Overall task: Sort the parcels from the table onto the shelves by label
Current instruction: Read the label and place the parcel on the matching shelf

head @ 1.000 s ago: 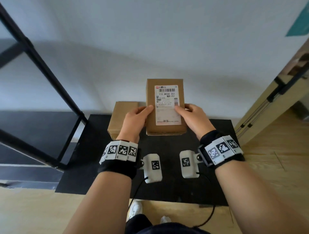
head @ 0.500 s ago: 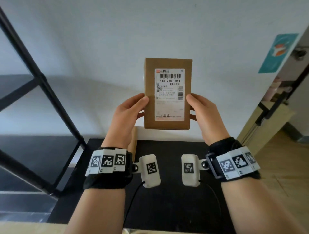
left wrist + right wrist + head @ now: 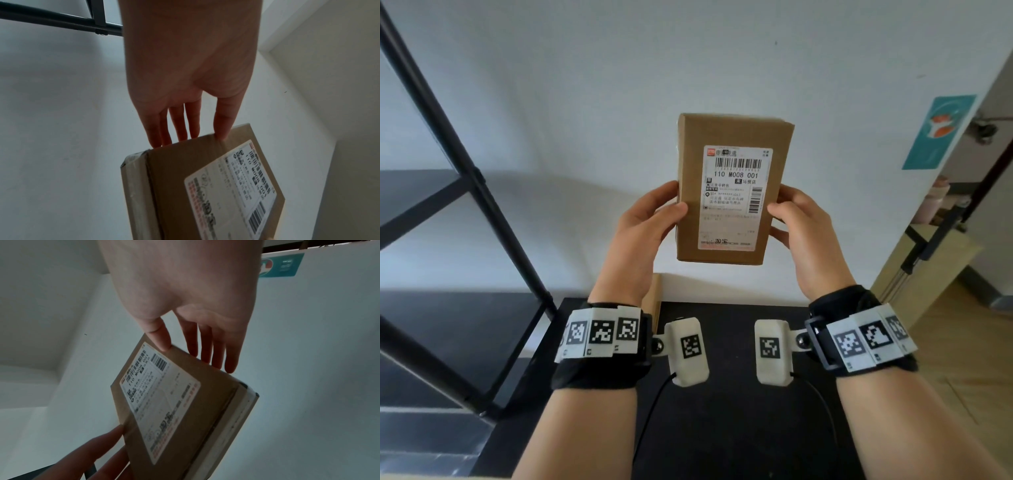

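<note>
The flat brown cardboard parcel [image 3: 732, 192] with a white printed shipping label [image 3: 734, 197] is held up in the air in front of the white wall [image 3: 688, 61], above the far edge of the black desk [image 3: 729, 411], touching nothing but the 2 hands. It stands upright, its long axis vertical, with the labelled face turned toward the person and the barcode end at the top; the label reads 110 M008 001. The left hand [image 3: 643, 236] clamps the parcel's left long edge, thumb on the front face and fingers [image 3: 179, 126] behind it. The right hand [image 3: 804, 233] clamps the right long edge the same way, thumb at the label's edge, fingers [image 3: 218, 353] spread across the back. The hands sit level with each other around the lower half of the parcel, apart by its width.

Below the left hand, a second brown cardboard box [image 3: 654, 298] stands on the desk's far edge, mostly hidden by the wrist. A black metal shelf frame [image 3: 465, 164] rises at the left, beside the desk. On the wall at the right hangs a teal poster [image 3: 938, 133].
</note>
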`<action>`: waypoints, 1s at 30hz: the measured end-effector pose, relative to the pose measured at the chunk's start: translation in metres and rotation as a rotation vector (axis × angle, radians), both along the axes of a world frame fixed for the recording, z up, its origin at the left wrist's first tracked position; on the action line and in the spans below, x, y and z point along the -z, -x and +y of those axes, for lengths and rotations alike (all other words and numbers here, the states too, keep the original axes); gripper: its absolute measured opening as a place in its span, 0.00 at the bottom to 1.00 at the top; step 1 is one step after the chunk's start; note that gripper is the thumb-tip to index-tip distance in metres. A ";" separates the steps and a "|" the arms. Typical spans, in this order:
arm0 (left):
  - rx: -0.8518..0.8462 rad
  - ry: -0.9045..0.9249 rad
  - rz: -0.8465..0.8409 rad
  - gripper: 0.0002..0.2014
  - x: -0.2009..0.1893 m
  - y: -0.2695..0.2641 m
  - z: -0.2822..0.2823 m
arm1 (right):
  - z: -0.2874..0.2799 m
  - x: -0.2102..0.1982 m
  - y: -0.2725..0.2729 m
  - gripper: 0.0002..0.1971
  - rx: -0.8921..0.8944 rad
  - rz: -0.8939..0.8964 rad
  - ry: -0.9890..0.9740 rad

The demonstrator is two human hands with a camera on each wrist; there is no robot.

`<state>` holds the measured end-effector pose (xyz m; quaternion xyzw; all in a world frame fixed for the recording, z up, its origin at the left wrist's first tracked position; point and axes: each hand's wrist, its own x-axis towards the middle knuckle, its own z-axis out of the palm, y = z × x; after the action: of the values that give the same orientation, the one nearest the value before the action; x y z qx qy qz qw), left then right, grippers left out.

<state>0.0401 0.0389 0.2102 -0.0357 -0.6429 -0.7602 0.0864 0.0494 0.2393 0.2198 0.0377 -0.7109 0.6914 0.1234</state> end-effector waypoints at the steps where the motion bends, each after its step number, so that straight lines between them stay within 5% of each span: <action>1: 0.004 0.001 0.004 0.19 0.000 0.000 0.000 | 0.000 -0.001 0.000 0.17 0.002 0.001 0.004; 19: -0.059 0.074 -0.039 0.14 -0.006 -0.007 -0.001 | -0.003 0.002 0.003 0.12 0.043 -0.036 -0.028; 30: -0.103 0.139 -0.059 0.15 -0.009 -0.008 -0.001 | -0.005 0.006 0.003 0.18 0.055 -0.086 -0.063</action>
<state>0.0482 0.0376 0.2190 0.0142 -0.6975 -0.7089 0.1037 0.0464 0.2348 0.2141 -0.0078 -0.7376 0.6661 0.1104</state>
